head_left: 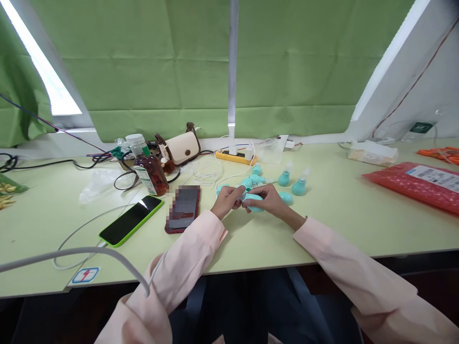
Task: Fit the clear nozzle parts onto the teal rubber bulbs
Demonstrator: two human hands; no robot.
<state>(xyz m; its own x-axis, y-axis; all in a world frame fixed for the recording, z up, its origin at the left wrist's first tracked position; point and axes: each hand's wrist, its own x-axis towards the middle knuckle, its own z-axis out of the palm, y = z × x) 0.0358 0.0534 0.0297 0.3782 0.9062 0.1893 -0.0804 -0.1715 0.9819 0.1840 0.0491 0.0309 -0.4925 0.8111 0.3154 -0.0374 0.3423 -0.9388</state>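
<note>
Above the table, my right hand [267, 198] is closed around a teal squeeze bulb [255, 204] that lies on its side. My left hand [228, 199] meets it at the bulb's narrow end, with thumb and fingers pinched on a pale collar or tip piece there; its exact shape is too small to make out. Behind my hands is a loose cluster of teal bulbs [256, 178]. To the right, two bulbs with clear pointed tips, a nearer one [299, 186] and a farther one [284, 177], stand upright. Another teal bulb [286, 198] lies beside my right hand.
Left of my hands lie a dark red phone [183, 210] and a green-edged phone [132, 220] on a cable. Behind them stand a bottle [148, 167] and a cream handbag [182, 149]. A yellow power strip [234, 156] sits at the back, a red bubble mailer [416, 184] at right.
</note>
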